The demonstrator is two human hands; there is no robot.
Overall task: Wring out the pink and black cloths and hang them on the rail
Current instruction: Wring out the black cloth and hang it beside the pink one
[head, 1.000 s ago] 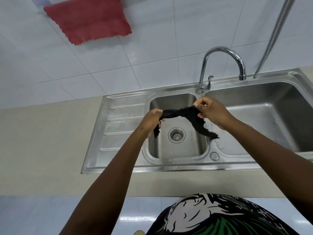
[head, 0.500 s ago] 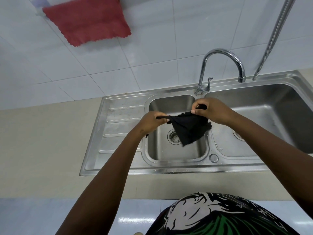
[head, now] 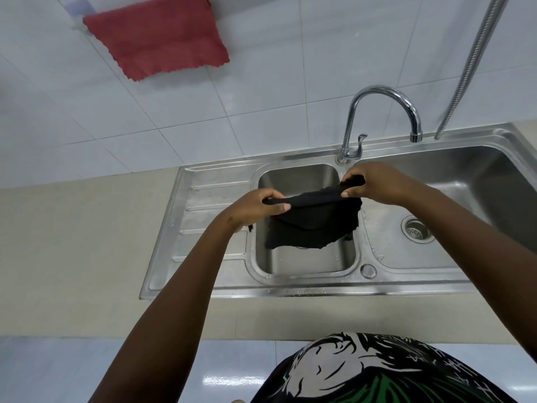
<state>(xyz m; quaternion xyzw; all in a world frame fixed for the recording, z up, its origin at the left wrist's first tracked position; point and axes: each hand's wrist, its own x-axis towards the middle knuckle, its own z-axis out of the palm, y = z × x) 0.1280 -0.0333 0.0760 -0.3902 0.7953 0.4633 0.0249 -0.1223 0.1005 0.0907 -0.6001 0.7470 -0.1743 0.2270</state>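
A black cloth (head: pixel 315 221) hangs spread out above the small middle basin of the steel sink (head: pixel 203 257). My left hand (head: pixel 255 206) pinches its left top corner and my right hand (head: pixel 374 184) pinches its right top corner. The cloth's lower edge droops into the basin and hides the drain. A pink-red cloth (head: pixel 158 37) hangs flat on the tiled wall at the upper left, draped from a rail whose pale end bracket (head: pixel 80 8) shows at its left corner.
A curved chrome tap (head: pixel 380 117) rises behind the sink between the two basins. A metal hose (head: pixel 470 68) runs down the wall at the right. The large right basin has a drain (head: pixel 417 229). A beige counter (head: pixel 72 257) surrounds the sink.
The black cloth has gone from a twisted rope between my hands to an opened, spread sheet. Both hands have moved slightly apart and stay over the middle basin.
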